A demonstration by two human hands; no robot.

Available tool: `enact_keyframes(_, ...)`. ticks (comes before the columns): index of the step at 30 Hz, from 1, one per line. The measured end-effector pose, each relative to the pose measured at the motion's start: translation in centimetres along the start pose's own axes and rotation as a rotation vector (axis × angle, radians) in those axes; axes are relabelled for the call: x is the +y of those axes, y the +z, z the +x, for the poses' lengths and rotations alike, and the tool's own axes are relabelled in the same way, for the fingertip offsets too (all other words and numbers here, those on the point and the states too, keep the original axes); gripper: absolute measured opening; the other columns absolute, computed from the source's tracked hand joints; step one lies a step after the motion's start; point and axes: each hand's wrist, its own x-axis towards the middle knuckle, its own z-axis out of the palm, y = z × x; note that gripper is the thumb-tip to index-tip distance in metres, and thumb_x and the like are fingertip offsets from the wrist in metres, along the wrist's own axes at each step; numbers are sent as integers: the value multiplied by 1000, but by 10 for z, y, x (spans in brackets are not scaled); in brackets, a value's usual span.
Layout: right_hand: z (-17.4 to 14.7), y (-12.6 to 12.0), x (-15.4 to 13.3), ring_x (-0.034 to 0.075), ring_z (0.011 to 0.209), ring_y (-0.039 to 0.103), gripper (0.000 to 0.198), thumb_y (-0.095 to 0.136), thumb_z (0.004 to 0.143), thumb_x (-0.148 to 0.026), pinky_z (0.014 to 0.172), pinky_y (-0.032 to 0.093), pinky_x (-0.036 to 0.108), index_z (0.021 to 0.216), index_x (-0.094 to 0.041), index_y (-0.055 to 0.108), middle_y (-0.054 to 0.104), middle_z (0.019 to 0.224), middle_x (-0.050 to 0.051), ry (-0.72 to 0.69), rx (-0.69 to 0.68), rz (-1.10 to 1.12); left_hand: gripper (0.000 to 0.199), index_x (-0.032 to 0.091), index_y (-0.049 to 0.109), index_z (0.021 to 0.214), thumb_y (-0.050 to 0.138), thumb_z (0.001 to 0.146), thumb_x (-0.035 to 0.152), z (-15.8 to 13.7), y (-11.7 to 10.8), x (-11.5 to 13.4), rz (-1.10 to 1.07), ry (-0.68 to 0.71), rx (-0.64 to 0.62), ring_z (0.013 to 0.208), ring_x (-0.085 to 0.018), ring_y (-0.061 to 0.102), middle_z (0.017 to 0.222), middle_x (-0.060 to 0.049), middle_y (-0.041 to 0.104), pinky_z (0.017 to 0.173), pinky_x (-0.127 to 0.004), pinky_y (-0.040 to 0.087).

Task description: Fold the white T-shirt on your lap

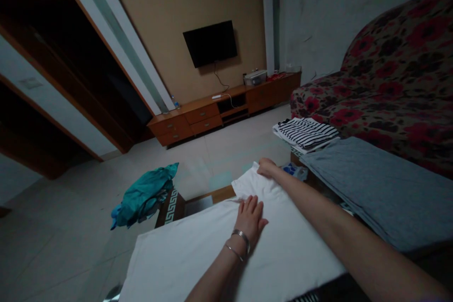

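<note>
l hand (250,217): flat on white cloth (198,255) (bracelets on wrist)
r hand (266,167): pinching cloth's far edge

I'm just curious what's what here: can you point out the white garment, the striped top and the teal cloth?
white garment (198,255): head view, flat middle.
striped top (304,133): head view, top of folded stack.
teal cloth (145,193): head view, middle of bundle.

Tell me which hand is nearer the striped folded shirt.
Right. The right hand grips the white garment's far corner, just short of the striped folded shirt; the left hand lies flat farther back.
</note>
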Motion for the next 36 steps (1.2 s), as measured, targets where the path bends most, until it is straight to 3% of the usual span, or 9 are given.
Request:
enact_keyframes(3, 2, -3, 6, 21, 76, 65, 23, 65, 65, -13, 64, 46, 25, 87, -7, 69, 69, 83, 13, -82, -1, 156, 45, 22, 48, 131, 50, 90, 41, -4, -4, 6, 11, -23, 40, 135, -30, 31, 145, -10, 39, 110, -50, 29)
enact_keyframes(7, -11, -14, 7, 13, 68, 60, 27, 58, 72, -16, 59, 43, 19, 96, -8, 67, 69, 85, 8, -229, 13, 382, 41, 18, 53, 123, 56, 86, 36, -4, -11, 13, 5, -47, 54, 118, -27, 46, 130, -10, 52, 104, -44, 38)
enact_keyframes(12, -42, -36, -1, 12, 78, 60, 34, 60, 70, -15, 70, 46, 20, 102, -10, 66, 69, 99, 6, -392, 34, 567, 42, 12, 52, 127, 49, 90, 31, -6, -2, 8, -10, -45, 77, 131, -30, 39, 141, -14, 46, 111, -48, 31)
enact_keyframes(18, -92, -55, -9, 15, 85, 60, 43, 60, 65, -10, 78, 48, 26, 108, -11, 62, 67, 101, 6, -566, 36, 729, 32, 12, 59, 117, 44, 90, 22, -6, 11, -1, -37, -37, 174, 129, -27, 44, 136, -14, 52, 109, -45, 35)
enact_keyframes(21, -138, -45, -5, 16, 91, 60, 39, 58, 71, -10, 83, 47, 29, 110, -14, 63, 66, 103, 6, -741, 90, 658, 29, 14, 62, 110, 41, 90, 17, -3, 9, -6, -41, -121, 212, 123, -23, 49, 129, -13, 57, 107, -40, 38)
enact_keyframes(24, -197, -18, 9, 17, 101, 57, 40, 50, 78, -7, 89, 44, 33, 115, -18, 61, 65, 108, 8, -950, 100, 424, 29, 14, 63, 109, 43, 88, 18, -2, 1, -13, -33, -275, 179, 114, -24, 53, 119, -13, 62, 101, -39, 41)
enact_keyframes(28, -262, 19, 35, 20, 107, 53, 40, 55, 83, -13, 93, 41, 37, 122, -20, 57, 63, 111, 9, -1231, -142, 6, 31, 12, 65, 105, 58, 76, 22, -10, -7, -25, -27, -391, 95, 112, -32, 52, 116, -16, 63, 104, -44, 34)
enact_keyframes(31, -279, 25, 58, 20, 108, 51, 37, 58, 85, -19, 93, 41, 36, 122, -21, 56, 62, 114, 8, -1182, -146, -27, 31, 17, 67, 103, 59, 73, 20, -18, -10, -33, -45, -371, 80, 115, -35, 48, 119, -17, 61, 106, -45, 31)
enact_keyframes(36, -245, 3, 115, 21, 103, 53, 27, 49, 88, -15, 91, 43, 38, 112, -18, 63, 64, 107, 9, -875, 178, 36, 31, 17, 67, 101, 51, 75, 15, -25, -16, -46, -135, -391, 116, 115, -33, 48, 119, -18, 59, 102, -42, 36)
